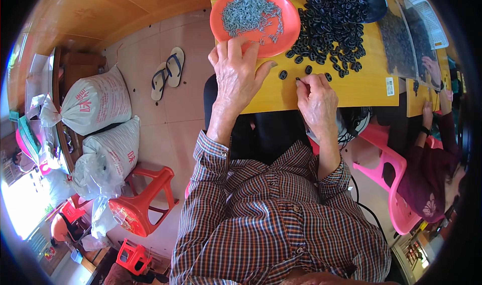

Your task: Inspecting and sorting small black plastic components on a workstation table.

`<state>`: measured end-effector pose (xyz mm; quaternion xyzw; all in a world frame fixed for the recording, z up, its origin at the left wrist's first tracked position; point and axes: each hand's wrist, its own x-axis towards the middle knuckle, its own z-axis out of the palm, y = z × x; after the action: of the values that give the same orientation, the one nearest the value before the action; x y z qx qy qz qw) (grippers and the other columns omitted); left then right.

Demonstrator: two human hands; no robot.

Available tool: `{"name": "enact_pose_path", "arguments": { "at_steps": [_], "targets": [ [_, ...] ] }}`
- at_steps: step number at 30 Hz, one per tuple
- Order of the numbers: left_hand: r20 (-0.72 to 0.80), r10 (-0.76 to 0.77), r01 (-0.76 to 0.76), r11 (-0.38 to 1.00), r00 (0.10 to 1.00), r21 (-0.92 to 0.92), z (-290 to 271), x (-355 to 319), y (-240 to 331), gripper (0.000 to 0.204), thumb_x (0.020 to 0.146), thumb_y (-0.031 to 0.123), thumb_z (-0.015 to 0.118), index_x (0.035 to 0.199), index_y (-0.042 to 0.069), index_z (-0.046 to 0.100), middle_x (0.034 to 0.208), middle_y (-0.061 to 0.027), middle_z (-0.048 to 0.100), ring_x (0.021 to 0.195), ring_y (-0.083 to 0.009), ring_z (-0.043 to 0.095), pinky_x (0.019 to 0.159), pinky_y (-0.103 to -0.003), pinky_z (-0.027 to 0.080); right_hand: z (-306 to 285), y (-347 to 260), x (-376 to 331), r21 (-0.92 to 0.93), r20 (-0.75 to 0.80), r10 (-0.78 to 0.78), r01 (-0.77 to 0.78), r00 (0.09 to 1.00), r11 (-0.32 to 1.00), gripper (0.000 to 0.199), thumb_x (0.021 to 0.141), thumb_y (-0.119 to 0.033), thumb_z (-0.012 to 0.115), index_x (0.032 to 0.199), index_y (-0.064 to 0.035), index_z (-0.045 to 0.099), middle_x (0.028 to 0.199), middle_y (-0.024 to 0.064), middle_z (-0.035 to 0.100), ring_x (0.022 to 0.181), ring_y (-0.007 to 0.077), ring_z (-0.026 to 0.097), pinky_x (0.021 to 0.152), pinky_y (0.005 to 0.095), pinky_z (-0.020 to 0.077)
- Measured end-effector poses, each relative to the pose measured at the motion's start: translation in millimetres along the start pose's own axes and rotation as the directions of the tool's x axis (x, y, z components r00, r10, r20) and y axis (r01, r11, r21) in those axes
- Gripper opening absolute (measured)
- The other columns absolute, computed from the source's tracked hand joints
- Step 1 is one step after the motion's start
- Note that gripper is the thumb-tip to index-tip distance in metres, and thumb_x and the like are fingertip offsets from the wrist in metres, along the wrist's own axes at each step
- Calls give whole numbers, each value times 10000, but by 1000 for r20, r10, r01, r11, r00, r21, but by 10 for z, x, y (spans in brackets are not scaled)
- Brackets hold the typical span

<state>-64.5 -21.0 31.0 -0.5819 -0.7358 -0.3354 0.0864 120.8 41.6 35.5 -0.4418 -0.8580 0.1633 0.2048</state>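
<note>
My left hand (236, 71) reaches over the near rim of a round red plate (217, 26). Its fingers are bent and a little spread, with the thumb apart over the table; nothing shows in it. Small silvery metal pieces, which look like springs (248, 14), lie heaped on that plate. Close to the table's front edge, my right hand (317, 98) pinches a small black piece (297, 79) between thumb and finger. Single black oval pieces with two holes (283, 74) lie around it. A large pile of the same black ovals (331, 29) spreads farther back.
A dark bowl (376, 4) tips toward the pile on the yellow table (361, 91). Another person's hand (432, 70) is at a clear bin (396, 39) on the right. White sacks (100, 101), a red stool (145, 199) and slippers (167, 74) are on the left.
</note>
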Motion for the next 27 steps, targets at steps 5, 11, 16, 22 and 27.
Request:
{"name": "enact_pose_path", "arguments": {
  "at_steps": [5,11,16,22,27],
  "targets": [
    [80,33,-39,996,996,78,99,78,-61,431,726,396,730,992,63,663,1077,-112,490,1050,-314,432,922,-522,295,-12,-3,-10,89,-4,18,-17,1000,996,85,794,-57,663,807,-21,587,766,130,607,612,311,610,559,387,476],
    [117,34,-48,991,993,122,104,89,-64,412,747,415,710,980,76,687,1112,-123,501,1083,-312,430,951,-527,279,9,21,-25,141,-6,42,-41,999,989,81,788,-49,668,801,-13,597,756,122,603,598,268,609,565,351,479],
    [111,49,-61,993,993,102,97,96,-82,382,754,387,712,968,71,698,1134,-119,520,1097,-311,437,956,-512,278,66,73,-32,381,-4,87,-79,996,921,90,810,-54,674,842,10,620,748,65,606,584,142,578,551,269,457],
    [112,48,-49,999,993,6,113,115,-79,334,738,323,740,933,56,693,1123,-112,530,1075,-305,449,944,-494,289,2,44,-17,744,354,352,-489,866,455,130,846,-106,667,907,5,643,774,-7,602,574,43,501,509,174,374],
    [103,50,-47,998,993,-28,136,121,-67,277,750,264,729,915,52,663,1105,-84,536,1047,-297,464,936,-490,289,-40,80,-11,746,437,379,-564,816,353,150,852,-134,656,927,-5,641,773,0,606,571,31,492,493,159,345]
  ]
}}
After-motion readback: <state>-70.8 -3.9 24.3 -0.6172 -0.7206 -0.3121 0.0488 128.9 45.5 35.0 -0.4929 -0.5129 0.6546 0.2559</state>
